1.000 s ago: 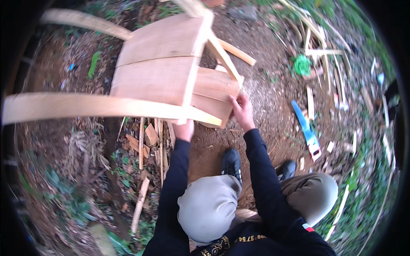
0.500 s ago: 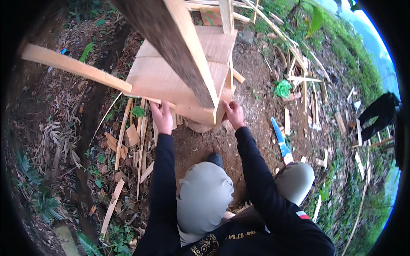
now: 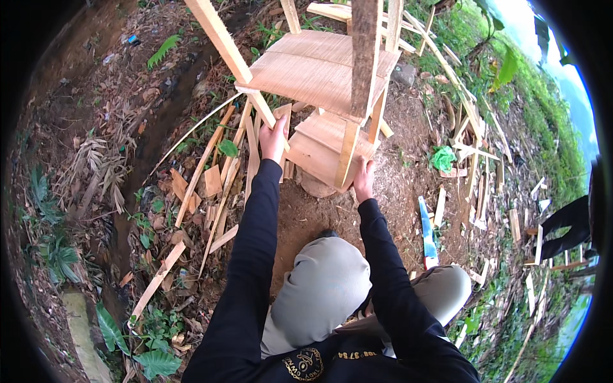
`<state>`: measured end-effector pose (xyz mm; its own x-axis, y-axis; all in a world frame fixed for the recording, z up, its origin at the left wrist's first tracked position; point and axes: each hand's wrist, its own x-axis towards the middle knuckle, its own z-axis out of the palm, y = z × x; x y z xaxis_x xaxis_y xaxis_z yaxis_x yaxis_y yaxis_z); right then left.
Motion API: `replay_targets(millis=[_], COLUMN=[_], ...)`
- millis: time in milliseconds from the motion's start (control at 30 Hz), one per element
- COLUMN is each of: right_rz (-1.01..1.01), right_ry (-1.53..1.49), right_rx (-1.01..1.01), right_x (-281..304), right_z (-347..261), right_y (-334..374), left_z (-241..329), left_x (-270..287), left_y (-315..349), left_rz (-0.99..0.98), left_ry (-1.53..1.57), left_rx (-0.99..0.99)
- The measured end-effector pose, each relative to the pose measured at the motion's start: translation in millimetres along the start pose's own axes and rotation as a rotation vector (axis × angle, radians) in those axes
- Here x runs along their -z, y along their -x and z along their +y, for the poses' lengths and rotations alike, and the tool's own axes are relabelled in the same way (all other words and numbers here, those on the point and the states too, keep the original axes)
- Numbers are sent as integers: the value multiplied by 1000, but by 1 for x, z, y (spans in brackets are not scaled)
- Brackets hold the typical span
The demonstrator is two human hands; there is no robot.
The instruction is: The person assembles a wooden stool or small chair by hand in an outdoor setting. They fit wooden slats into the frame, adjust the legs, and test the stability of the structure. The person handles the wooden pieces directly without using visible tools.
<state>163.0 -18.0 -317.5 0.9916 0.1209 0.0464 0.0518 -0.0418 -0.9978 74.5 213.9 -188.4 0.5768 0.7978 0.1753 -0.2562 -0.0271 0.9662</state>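
A small wooden shelf stand (image 3: 313, 76) with two tiers and square posts stands in front of me. Its lower board (image 3: 322, 153) appears to sit over a round stump (image 3: 313, 186). My left hand (image 3: 273, 140) is closed around the lower part of the left front post (image 3: 260, 108), below the upper tier. My right hand (image 3: 364, 181) grips the lower right front end of the stand, beside the foot of the right post (image 3: 348, 153). Its fingertips are partly hidden behind the wood. The posts' upper ends run out of view.
A handsaw (image 3: 426, 230) with a blue blade lies on the dirt to my right. Scrap wood strips (image 3: 217, 185) litter the ground at left, with more at right. A green plastic bag (image 3: 442, 158) lies farther off. Another person's dark-clothed leg (image 3: 565, 226) shows at the right edge.
The stand has tilted and turned, so both tiers now show and its posts are steeper. My left hand moved up and right along with its left post; my right hand shifted slightly right.
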Motion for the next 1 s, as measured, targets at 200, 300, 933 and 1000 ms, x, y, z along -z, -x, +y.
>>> replay_targets(millis=[200, 300, 933, 1000], right_rz=[-4, 38, 111, 46], right_ry=[181, 137, 78, -8], right_rx=[-123, -57, -28, -60], right_x=[-3, -6, -9, 1], right_z=[-23, -13, -15, -15], right_y=[16, 11, 12, 8], left_z=[-8, -12, -3, -1], left_x=[12, 10, 4, -3], left_y=[1, 1, 10, 12], left_rz=[-112, -72, -70, -40], left_ry=[17, -5, -14, 3], left_rx=[-15, -18, 25, 7])
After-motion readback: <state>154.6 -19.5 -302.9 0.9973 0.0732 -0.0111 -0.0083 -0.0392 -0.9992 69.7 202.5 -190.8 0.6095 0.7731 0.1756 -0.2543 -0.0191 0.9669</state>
